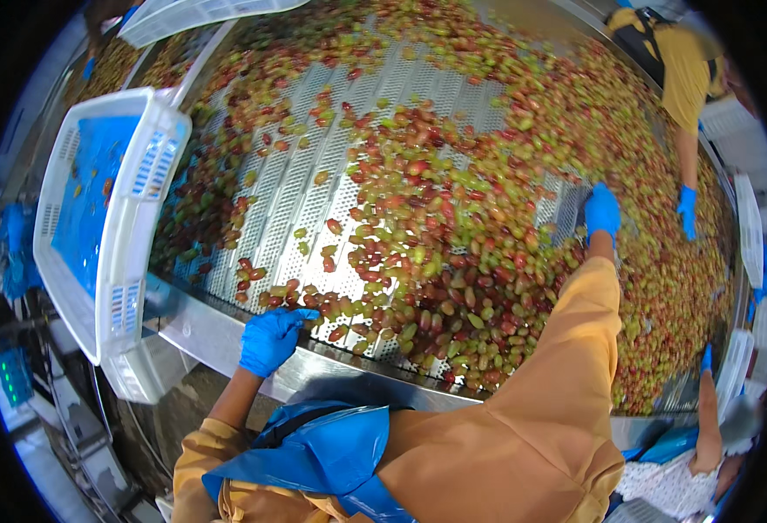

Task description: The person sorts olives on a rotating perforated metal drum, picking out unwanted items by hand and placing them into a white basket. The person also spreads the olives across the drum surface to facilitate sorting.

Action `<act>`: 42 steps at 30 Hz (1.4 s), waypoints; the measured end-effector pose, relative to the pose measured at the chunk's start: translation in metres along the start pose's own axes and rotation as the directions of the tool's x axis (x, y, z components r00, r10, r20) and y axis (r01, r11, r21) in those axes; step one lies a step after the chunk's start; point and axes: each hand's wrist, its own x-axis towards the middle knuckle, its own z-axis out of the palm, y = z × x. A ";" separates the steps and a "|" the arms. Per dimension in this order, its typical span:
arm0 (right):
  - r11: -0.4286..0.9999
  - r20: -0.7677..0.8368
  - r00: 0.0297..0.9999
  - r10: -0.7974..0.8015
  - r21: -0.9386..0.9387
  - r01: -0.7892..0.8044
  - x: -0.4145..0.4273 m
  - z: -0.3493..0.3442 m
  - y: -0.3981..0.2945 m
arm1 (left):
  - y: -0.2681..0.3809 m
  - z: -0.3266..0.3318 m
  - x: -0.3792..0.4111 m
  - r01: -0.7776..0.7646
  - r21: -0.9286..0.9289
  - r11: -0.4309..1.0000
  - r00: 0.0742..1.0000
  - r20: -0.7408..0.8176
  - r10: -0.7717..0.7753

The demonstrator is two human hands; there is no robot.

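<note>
Red and green grapes [423, 196] lie loose over a perforated metal conveyor belt [272, 216]. My left hand [270, 341], in a blue glove, rests at the belt's near metal edge [213, 333], its index finger pointing right beside a few grapes; whether it holds anything cannot be told. My right arm, in a tan sleeve, reaches far across the belt. My right hand [602, 210], also blue-gloved, is among the grapes beside a bare patch of belt; its fingers are hidden from view by the back of the hand.
A white plastic crate [112, 261] with blue lining and a few grapes stands on the left, another crate [200, 16] beyond it. A co-worker in yellow [684, 72] reaches over the grapes at the upper right; another co-worker [677, 480] is at the lower right. White crates [748, 229] line the right side.
</note>
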 end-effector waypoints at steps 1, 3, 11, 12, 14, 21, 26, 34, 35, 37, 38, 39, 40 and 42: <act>0.998 0.107 0.992 0.063 -0.033 -0.060 -0.005 -0.012 -0.017 | -0.005 0.001 -0.003 0.015 0.000 1.000 1.000 -0.012 -0.015; 0.990 0.103 0.985 0.140 -0.001 -0.140 -0.013 -0.017 -0.020 | -0.004 -0.007 -0.001 0.002 -0.024 1.000 1.000 -0.003 -0.002; 0.198 0.211 0.945 -0.249 0.967 -0.163 -0.107 -0.091 -0.146 | -0.025 -0.013 -0.004 -0.044 -0.033 0.998 0.999 -0.027 0.043; 0.176 0.194 0.918 -0.347 0.974 -0.140 -0.142 -0.114 -0.189 | -0.027 -0.016 -0.008 -0.024 -0.042 0.999 0.999 -0.024 0.023; -0.016 0.267 0.758 -0.595 0.939 -0.344 -0.214 -0.155 -0.255 | -0.031 -0.019 -0.009 -0.065 -0.058 0.996 0.996 -0.071 0.061; 0.217 0.093 0.491 -0.866 0.955 0.201 -0.374 -0.209 -0.385 | -0.016 -0.043 -0.018 0.200 -0.808 0.554 0.980 0.165 -0.114; 0.163 -0.068 0.443 -0.894 0.871 0.464 -0.383 -0.205 -0.396 | -0.008 -0.056 -0.039 0.054 -0.876 0.478 0.993 -0.003 -0.118; 0.114 0.090 0.371 -0.924 0.993 0.042 -0.405 -0.201 -0.406 | -0.030 -0.064 -0.057 0.179 -0.720 0.670 0.983 0.099 -0.156; 0.141 0.110 0.363 -0.925 0.988 0.058 -0.408 -0.206 -0.409 | -0.039 -0.061 -0.059 0.165 -0.633 0.756 0.985 0.074 -0.153; 0.200 0.158 0.352 -0.923 0.976 0.088 -0.413 -0.211 -0.414 | -0.048 -0.060 -0.062 0.161 -0.510 0.845 0.987 0.058 -0.153; 0.219 0.179 0.330 -0.927 0.972 0.085 -0.413 -0.211 -0.418 | -0.051 -0.062 -0.063 0.170 -0.481 0.860 0.985 0.064 -0.159; 0.218 0.174 0.344 -0.923 0.971 0.095 -0.413 -0.210 -0.421 | -0.051 -0.066 -0.063 0.180 -0.452 0.874 0.984 0.073 -0.164; 0.219 0.169 0.358 -0.918 0.970 0.105 -0.412 -0.210 -0.424 | -0.051 -0.073 -0.062 0.179 -0.461 0.869 0.984 0.078 -0.161; 0.193 0.122 0.399 -0.909 0.971 0.142 -0.409 -0.209 -0.433 | -0.049 -0.091 -0.057 0.181 -0.478 0.860 0.984 0.089 -0.158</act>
